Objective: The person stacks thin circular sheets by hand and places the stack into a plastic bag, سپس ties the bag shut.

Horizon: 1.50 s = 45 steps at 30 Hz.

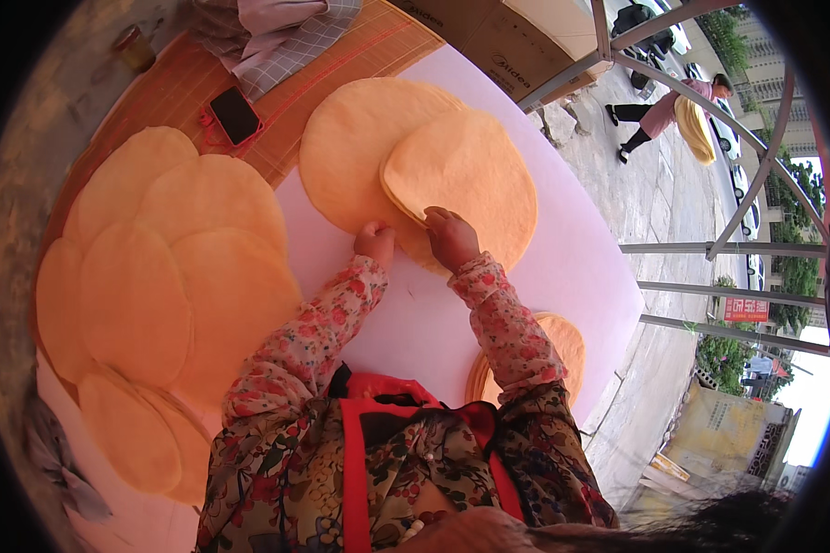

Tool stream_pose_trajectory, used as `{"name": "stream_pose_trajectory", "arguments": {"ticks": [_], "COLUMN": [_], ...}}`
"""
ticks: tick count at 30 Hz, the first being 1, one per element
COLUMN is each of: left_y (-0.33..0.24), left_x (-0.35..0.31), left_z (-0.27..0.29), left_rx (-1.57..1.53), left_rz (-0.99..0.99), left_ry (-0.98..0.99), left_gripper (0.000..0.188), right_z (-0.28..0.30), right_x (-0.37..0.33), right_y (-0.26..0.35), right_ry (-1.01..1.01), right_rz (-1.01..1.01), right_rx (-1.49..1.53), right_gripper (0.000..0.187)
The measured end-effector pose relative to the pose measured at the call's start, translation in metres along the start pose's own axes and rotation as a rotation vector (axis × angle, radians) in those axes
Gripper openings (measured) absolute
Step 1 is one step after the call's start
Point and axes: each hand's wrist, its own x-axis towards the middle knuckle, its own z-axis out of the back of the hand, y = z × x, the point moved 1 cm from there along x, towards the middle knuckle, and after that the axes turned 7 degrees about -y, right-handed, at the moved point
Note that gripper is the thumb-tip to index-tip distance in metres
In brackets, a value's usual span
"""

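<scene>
Upper stack of thin, round, yellow-orange sheets: lies off-centre over the R side of the wider lower stack of like sheets, both on a smooth, pale pinkish-white tabletop. Outline near-circular, slightly elongated, long axis approx. upper L to lower R (fisheye distortion poss.). Stack lies directly ahead of the R hand, and ahead and to the R of the L hand; R hand nearer. R hand: partly closed, fingertips at the stack's near L edge, apparently pinching; no. of layers held, if any, can't be told. L hand: loosely curled at near edge of the lower stack; grip hidden, can't tell.

Surroundings: overlapping spread of similar yellow-orange sheets to L; small pile of same beside R forearm.

Lettering: brown cardboard boxes beyond table w/ dark print and emblem; rectangular red sign, far R, w/ pale characters.
</scene>
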Motion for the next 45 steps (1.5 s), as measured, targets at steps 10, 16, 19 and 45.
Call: {"name": "stream_pose_trajectory", "arguments": {"ticks": [10, 16, 19, 45], "left_y": [-0.045, -0.044, -0.048, -0.080], "left_x": [-0.018, -0.019, -0.030, -0.053], "left_z": [0.005, 0.000, -0.009, -0.020], "left_rx": [-0.174, -0.006, -0.080, -0.286], "left_rz": [0.179, 0.145, 0.111, 0.120], "left_ry": [0.229, 0.302, 0.271, 0.305], "left_gripper": [0.016, 0.018, 0.015, 0.017], "right_z": [0.231, 0.125, 0.035, -0.015], "right_x": [0.109, 0.051, 0.007, -0.170], "right_y": [-0.012, 0.028, 0.017, 0.012], "right_ry": [-0.092, -0.147, -0.026, -0.573], "right_rz": [-0.061, 0.140, 0.013, -1.335], "right_rx": [-0.279, -0.221, -0.192, 1.979], "right_gripper": [0.025, 0.011, 0.012, 0.046]}}
